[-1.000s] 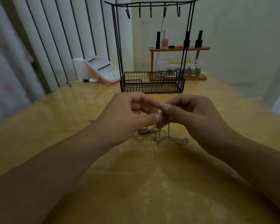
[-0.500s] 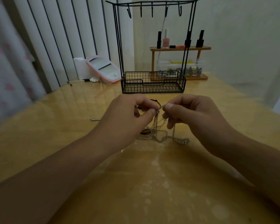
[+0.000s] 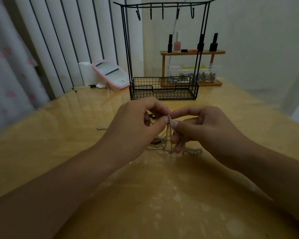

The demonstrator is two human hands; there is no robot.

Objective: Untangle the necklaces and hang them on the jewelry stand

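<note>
Tangled necklaces held above glossy table

Silver chain necklaces point(image 3: 169, 135) hang knotted over the yellow wooden table point(image 3: 162, 195), pinched between left hand point(image 3: 136, 125) and right hand point(image 3: 204, 125). Beyond stands a black wire jewelry stand point(image 3: 163, 87), hooks bare.

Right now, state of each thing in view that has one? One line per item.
Left hand: grip pinching the silver chain necklaces.
Right hand: grip pinching the same chains.
Silver chain necklaces: tangled, partly lifted, the rest lying on the table.
Black wire jewelry stand: upright, hooks bare, basket looks empty.
Pink-framed mirror: leaning back, tilted.
Nail polish bottles: upright, capped, on the wooden shelf.
</note>
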